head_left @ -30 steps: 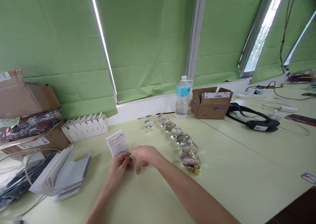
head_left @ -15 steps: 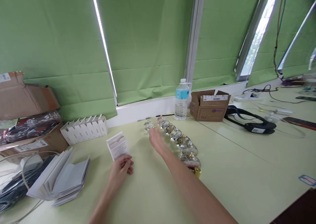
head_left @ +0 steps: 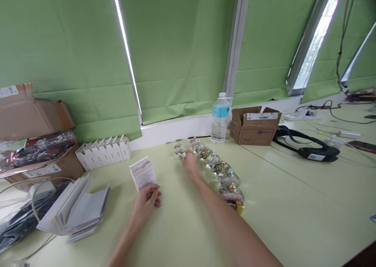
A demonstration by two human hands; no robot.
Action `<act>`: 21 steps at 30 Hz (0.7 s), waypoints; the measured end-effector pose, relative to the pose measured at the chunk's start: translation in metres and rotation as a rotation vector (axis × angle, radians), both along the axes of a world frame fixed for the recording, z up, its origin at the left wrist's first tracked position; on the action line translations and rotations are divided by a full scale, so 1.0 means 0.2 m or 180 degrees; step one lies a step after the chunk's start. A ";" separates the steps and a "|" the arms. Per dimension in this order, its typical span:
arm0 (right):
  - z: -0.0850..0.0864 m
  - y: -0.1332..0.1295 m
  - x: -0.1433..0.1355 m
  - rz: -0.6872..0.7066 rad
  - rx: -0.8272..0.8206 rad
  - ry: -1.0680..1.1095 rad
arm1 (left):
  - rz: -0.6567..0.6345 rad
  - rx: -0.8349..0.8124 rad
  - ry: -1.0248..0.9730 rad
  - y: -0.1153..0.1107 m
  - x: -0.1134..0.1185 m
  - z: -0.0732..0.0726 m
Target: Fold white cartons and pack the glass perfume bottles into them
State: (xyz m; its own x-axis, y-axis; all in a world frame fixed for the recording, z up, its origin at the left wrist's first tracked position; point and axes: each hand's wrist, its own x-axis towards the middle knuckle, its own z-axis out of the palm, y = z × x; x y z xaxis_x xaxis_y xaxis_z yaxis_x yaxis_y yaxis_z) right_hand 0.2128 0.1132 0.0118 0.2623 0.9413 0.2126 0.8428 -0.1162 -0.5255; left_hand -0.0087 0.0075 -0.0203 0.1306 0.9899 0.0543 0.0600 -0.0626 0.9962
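Observation:
My left hand (head_left: 149, 195) is closed on the lower end of a small white carton (head_left: 143, 173), upright with its top flap up and printed text facing me. Farther out, my right hand (head_left: 190, 162) has its fingers pinched together, with a small pale bit at the fingertips that is too small to name. Just left of those fingertips stands a round clear glass bottle (head_left: 178, 148), apart from the others. A slanting row of similar glass bottles (head_left: 221, 169), some with gold-coloured tops, runs along the right side of my right hand and forearm.
Several white cartons (head_left: 104, 153) stand in a row by the wall. Folded white cartons (head_left: 79, 212) lie at the left, beside bagged goods and cardboard boxes (head_left: 38, 118). Behind the row are a water bottle (head_left: 219, 122), a brown box (head_left: 255, 128) and a black headset (head_left: 308, 145).
The view has shifted slightly, so everything sits a little farther right. My right hand has drawn slightly away from the lone glass bottle. My left hand still holds the carton.

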 end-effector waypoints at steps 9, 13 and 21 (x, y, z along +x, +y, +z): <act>0.13 -0.04 -0.09 0.0311 0.0889 0.0817 | 0.1429 0.1323 0.1040 -0.15 0.04 0.16; 0.21 -0.03 -0.14 0.0922 0.0720 0.1176 | 0.2518 0.1539 0.1015 -0.15 0.01 0.20; 0.36 -0.13 -0.18 0.2074 0.0225 0.1303 | 0.1274 0.0601 -0.0027 -0.02 -0.10 0.12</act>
State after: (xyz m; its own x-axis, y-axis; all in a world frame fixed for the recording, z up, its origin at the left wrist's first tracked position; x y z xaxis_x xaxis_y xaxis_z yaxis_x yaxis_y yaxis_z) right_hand 0.1771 0.0878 0.0847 -0.2694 0.9204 0.2834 0.4665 0.3822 -0.7977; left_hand -0.0286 0.0025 0.0032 -0.2624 0.9350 0.2385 0.1083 -0.2170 0.9701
